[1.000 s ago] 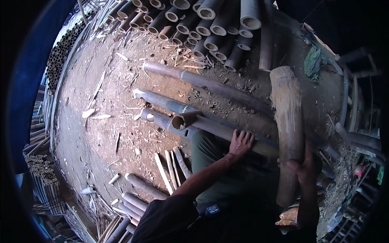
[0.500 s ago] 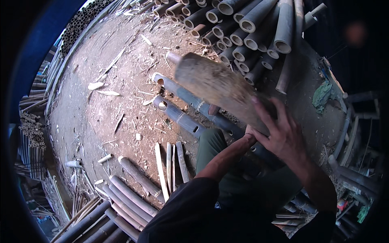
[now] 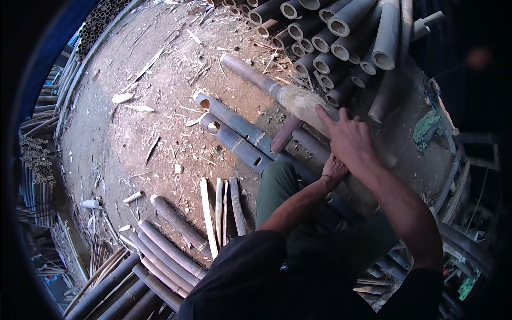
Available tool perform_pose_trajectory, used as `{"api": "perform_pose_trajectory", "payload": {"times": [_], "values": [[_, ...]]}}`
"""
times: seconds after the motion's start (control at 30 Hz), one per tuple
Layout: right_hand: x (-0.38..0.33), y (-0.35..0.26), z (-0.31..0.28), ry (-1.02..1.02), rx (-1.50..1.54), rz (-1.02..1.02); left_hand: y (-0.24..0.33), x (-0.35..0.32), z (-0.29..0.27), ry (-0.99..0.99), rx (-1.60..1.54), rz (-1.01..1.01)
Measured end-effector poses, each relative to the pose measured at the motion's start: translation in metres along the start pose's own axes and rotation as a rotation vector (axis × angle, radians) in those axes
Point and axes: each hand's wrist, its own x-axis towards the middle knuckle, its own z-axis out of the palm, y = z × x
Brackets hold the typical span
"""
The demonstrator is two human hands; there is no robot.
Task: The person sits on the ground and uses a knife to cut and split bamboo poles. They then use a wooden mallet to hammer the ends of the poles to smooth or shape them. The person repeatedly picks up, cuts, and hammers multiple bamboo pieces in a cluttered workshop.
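Observation:
My right hand [image 3: 352, 140] is wrapped over the near end of a club-shaped piece of wood [image 3: 305, 102], its index finger stretched along it. The piece has a pale, frayed thick part and a slimmer dark part pointing away from me. My left hand [image 3: 335, 166] is closed just below, its fingers partly hidden. A dark rod [image 3: 312, 144] runs up to that hand; whether it is gripped I cannot tell. A short reddish wooden block [image 3: 286, 133] lies crosswise at the rod's far end. Two bamboo tubes with cut holes, a nearer one [image 3: 234, 141] and a farther one [image 3: 234, 121], lie left of the hands.
Many cut bamboo tubes [image 3: 346, 24] are stacked at the far right. Split bamboo strips [image 3: 209, 218] and round poles [image 3: 170, 256] lie at the near left. Shavings litter the dirt floor [image 3: 144, 122]. A green cloth [image 3: 426, 127] lies on the right.
The club-shaped wood has dropped from a raised, foreshortened position, and its slim dark part now shows at length. My right hand has moved slightly away from me; the rod has come into view.

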Motion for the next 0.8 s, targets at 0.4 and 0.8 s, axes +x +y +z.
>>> {"api": "perform_pose_trajectory", "payload": {"times": [0.4,0.8], "values": [[-0.155,0.072,0.003,0.38,1.157,0.447,0.007,-0.048,-0.089,-0.134,0.243,0.206],[-0.366,-0.003,0.069,0.158,2.473,1.031,0.012,-0.107,-0.095,-0.147,0.19,0.259]]}}
